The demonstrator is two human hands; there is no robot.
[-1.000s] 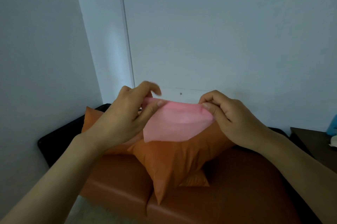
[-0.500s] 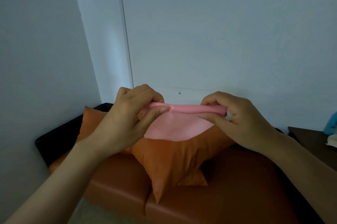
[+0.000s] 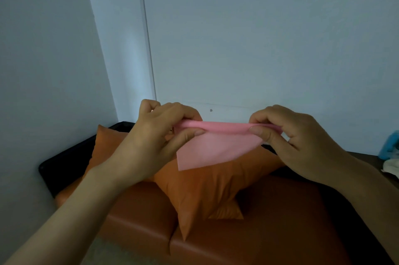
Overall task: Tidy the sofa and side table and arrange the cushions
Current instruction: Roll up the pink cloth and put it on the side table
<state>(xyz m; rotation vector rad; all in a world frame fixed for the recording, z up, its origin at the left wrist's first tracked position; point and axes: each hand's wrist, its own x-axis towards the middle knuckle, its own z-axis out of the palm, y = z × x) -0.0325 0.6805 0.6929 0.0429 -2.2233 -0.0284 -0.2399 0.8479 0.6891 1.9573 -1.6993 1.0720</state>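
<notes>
Pink cloth (image 3: 218, 146) hung between my left hand (image 3: 155, 135) and right hand (image 3: 300, 135), each pinching a folded top corner, above the orange cushion (image 3: 207, 187). It looked thin and limp, possibly paper; corners gave the surest hold.

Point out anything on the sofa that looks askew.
The front orange cushion stands tilted on one corner, which points down at the seat seam of the sofa, and it leans over a second cushion behind it.
</notes>
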